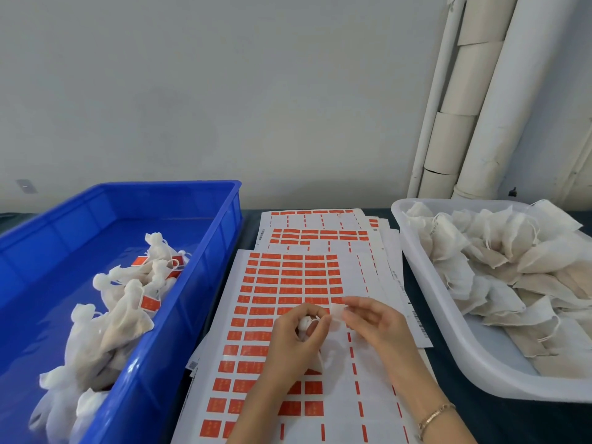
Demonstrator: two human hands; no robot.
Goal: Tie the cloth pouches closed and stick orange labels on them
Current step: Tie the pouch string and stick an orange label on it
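Left hand (298, 339) clenched round pouch (303, 324) neck. Right hand (371, 318) pinches pale tab (337, 310), just right of neck. Label sheet (288, 283) lies under both.

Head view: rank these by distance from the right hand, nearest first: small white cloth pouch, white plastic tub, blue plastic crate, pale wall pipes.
1. small white cloth pouch: gripped by the left hand, touching fingers of the right hand.
2. white plastic tub: just to the right.
3. blue plastic crate: left, beyond the orange label sheet.
4. pale wall pipes: far back, right.
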